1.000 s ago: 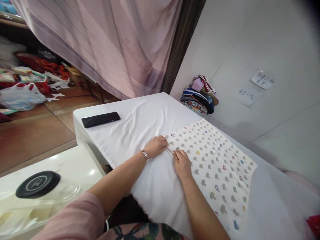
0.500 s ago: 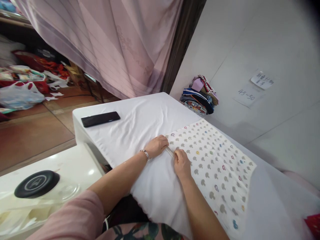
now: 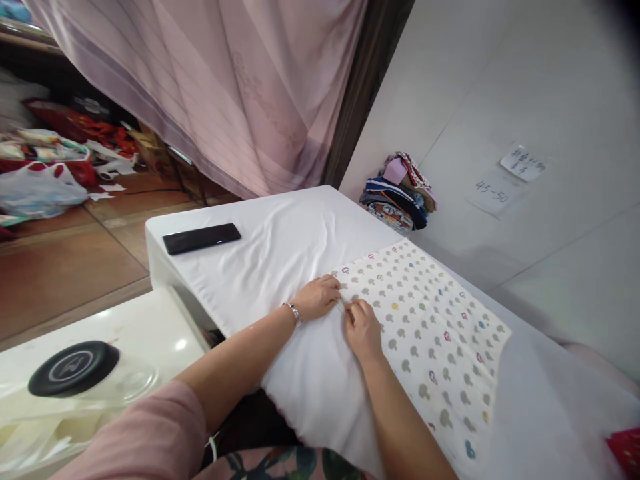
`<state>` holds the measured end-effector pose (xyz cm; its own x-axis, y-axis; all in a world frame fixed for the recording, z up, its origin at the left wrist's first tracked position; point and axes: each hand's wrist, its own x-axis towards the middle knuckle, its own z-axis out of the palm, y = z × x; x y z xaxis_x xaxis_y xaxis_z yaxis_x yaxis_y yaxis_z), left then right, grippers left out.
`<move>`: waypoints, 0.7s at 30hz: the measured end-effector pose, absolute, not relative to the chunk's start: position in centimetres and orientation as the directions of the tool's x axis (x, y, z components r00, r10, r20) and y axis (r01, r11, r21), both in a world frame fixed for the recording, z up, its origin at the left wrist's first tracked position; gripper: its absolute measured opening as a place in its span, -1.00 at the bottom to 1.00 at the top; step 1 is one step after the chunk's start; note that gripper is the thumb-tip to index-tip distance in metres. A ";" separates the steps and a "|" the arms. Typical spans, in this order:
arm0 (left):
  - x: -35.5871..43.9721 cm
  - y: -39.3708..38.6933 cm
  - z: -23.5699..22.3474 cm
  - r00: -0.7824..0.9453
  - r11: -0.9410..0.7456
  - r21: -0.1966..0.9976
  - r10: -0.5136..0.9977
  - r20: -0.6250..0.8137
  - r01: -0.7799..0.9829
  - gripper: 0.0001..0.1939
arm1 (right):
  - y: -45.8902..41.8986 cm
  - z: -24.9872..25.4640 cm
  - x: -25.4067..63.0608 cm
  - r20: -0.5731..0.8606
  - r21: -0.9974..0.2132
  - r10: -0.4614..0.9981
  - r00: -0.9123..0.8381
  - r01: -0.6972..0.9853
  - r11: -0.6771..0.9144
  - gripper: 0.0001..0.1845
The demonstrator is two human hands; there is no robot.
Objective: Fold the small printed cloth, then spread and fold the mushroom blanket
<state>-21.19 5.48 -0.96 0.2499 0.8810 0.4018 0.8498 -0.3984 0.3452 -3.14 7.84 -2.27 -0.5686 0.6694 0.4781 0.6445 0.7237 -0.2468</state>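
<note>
A white cloth printed with small grey and coloured mushroom-like shapes lies spread on the table to the right. At its near left edge, my left hand, with a bracelet at the wrist, has its fingers closed on the cloth's border. My right hand pinches the same edge a little nearer to me and to the right. Between the two hands a narrow, folded-looking strip of the edge shows. The fingertips are partly hidden, so the exact fold cannot be made out.
A white cover drapes the table, with a black phone near its far left corner. Folded clothes are stacked by the wall. To my left is a white surface with a round black lid. A pink curtain hangs behind.
My left hand has slid slightly right along the edge, closer to my right hand. Less of the strip shows between them. The right hand has shifted only a little.
</note>
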 end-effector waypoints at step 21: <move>-21.3 5.4 -0.6 0.234 -0.387 0.377 0.890 0.393 0.841 -0.77 | 8.0 -2.7 -3.1 0.477 -0.180 0.646 -0.597 0.653 0.736 -0.79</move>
<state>-21.31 5.36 -0.60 0.2335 0.8896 0.3926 0.8413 -0.3873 0.3771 -3.08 8.04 -2.71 -0.5966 0.6457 0.4765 0.6527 0.7359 -0.1800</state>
